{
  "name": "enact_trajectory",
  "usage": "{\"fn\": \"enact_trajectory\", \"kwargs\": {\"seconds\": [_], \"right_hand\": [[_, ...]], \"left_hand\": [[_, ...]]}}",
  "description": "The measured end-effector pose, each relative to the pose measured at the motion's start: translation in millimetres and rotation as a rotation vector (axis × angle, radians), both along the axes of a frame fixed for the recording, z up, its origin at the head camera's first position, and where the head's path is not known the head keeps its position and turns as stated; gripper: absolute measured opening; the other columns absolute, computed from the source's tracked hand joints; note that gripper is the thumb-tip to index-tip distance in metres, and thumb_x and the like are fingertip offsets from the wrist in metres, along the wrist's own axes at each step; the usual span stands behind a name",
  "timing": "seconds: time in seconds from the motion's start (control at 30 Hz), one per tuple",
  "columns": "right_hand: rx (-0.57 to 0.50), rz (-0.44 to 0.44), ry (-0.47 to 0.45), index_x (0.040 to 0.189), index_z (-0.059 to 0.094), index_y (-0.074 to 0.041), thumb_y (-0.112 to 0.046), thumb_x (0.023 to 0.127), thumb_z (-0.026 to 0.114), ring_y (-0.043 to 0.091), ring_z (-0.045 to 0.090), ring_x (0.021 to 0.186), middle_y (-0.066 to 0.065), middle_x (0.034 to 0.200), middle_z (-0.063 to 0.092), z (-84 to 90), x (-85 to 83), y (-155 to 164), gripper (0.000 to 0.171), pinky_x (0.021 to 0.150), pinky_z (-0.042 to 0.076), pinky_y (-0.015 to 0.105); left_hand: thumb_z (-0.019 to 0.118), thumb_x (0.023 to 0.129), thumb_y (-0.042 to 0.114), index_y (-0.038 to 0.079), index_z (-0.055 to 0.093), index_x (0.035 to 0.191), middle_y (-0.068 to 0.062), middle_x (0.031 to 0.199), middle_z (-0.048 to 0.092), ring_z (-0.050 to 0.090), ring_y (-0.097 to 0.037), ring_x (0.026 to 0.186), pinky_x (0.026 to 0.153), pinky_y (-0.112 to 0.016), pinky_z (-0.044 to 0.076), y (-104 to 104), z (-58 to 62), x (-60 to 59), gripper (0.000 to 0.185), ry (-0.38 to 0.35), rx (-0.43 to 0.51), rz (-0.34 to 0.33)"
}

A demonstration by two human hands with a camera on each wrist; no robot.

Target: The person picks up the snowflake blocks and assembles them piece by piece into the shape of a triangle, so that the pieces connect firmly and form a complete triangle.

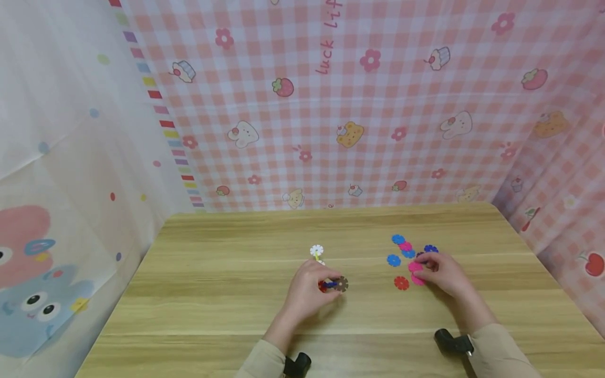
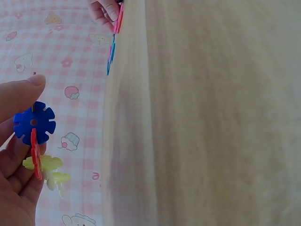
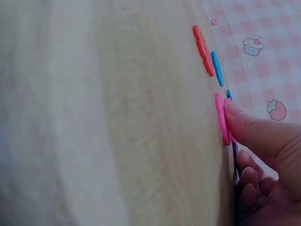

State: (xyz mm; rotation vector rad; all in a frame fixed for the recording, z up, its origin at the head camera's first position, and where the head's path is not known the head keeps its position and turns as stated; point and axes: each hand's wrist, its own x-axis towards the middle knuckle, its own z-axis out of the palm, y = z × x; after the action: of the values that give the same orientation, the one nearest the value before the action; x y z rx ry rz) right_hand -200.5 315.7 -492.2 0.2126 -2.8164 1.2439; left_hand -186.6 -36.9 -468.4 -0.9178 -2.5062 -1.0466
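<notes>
Presently, on a wooden table (image 1: 227, 294) hung round with pink checked cloth (image 1: 378, 131):

- Left hand (image 1: 309, 291): lies on the table near its middle, fingers curled round a small cluster of joined flower-shaped plastic discs (image 1: 333, 284). In the left wrist view the thumb tip (image 2: 28, 87) and the fingers below pinch the cluster from both sides.
- Cluster, as seen from the left wrist: a blue disc (image 2: 34, 123) faces the camera, a red disc (image 2: 35, 153) is slotted edge-on into it, and yellow-green discs (image 2: 44, 165) sit below. From the head view a brown disc (image 1: 342, 284) shows at its right end, beside the fingertips.
- White disc (image 1: 316, 250): stands just beyond the left hand; whether it belongs to the cluster cannot be told.
- Right hand (image 1: 441, 273): rests on the table to the right, well apart from the left, fingers bent and their tips on a pink disc (image 1: 415, 267) that lies flat. In the right wrist view the thumb (image 3: 254, 129) presses on that disc's edge; the other fingers are curled behind it.
- Loose discs about the right hand, all flat on the table: a red one (image 1: 401, 283) near the hand's left, a blue one (image 1: 394, 260) beyond it, and farther back a touching group of blue and pink ones (image 1: 403, 243) with a dark blue one (image 1: 430, 249) alongside.
- Beige sleeves (image 1: 501, 352) cover both forearms.
</notes>
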Motion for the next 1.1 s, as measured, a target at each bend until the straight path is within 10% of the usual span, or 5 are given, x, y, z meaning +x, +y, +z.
{"fn": "enact_trajectory", "kwargs": {"seconds": [0.53, 1.1], "right_hand": [[-0.087, -0.105, -0.063, 0.115, 0.06, -0.001, -0.016, 0.095, 0.069, 0.021, 0.054, 0.085, 0.01, 0.093, 0.063, 6.4, 11.0, -1.7, 0.027, 0.067, 0.048, 0.027], [-0.222, 0.102, -0.088, 0.097, 0.067, -0.002, -0.008, 0.09, 0.071, 0.02, 0.064, 0.076, 0.005, 0.088, 0.07, 22.0, 24.1, -71.0, 0.01, 0.068, 0.054, 0.027]], "left_hand": [[0.09, 0.069, 0.014, 0.011, 0.078, 0.098, 0.004, 0.091, 0.073, 0.06, -0.013, 0.089, 0.088, -0.03, 0.047, 0.9, -0.3, -0.1, 0.031, 0.003, 0.001, 0.003], [0.091, 0.068, 0.015, 0.011, 0.078, 0.097, 0.004, 0.09, 0.073, 0.061, -0.013, 0.087, 0.087, -0.029, 0.047, 3.1, -0.1, -0.2, 0.031, 0.044, -0.012, -0.001]]}}
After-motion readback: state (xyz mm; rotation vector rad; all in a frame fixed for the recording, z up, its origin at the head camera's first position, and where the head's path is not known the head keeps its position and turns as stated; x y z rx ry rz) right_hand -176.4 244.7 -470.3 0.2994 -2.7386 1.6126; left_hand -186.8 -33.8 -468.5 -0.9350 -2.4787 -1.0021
